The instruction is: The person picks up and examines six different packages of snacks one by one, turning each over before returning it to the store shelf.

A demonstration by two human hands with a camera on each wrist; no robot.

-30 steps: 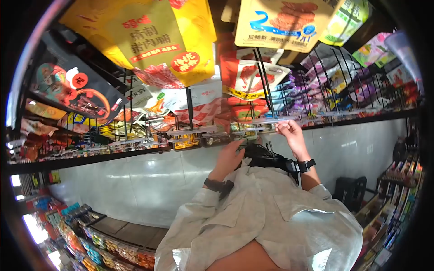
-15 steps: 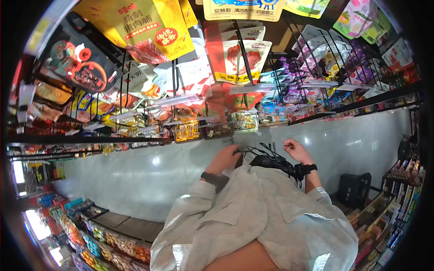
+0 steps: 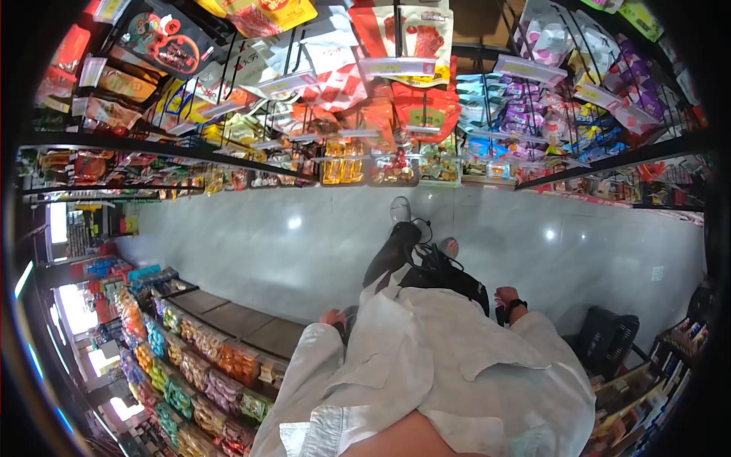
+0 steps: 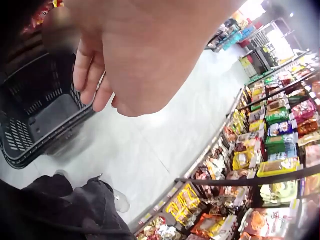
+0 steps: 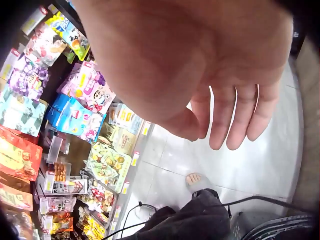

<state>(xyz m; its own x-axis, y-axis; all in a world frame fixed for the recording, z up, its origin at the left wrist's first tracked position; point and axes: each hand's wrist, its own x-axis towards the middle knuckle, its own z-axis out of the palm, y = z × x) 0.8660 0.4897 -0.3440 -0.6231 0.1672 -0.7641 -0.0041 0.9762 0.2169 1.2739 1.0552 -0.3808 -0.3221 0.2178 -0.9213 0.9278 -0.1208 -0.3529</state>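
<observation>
Packets (image 3: pixel 428 38) sit racked, so handling them seems yet to be done, as right hand (image 5: pixel 215 65) and left hand (image 4: pixel 142 60), fingers relaxed and slightly spread, hold nothing.

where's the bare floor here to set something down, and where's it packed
In the head view: grey floor left of the legs, beside the snack rack; also right of them, between rack, right hand and black container. Crowded: the rack's packets and the lower-left bagged goods.
</observation>
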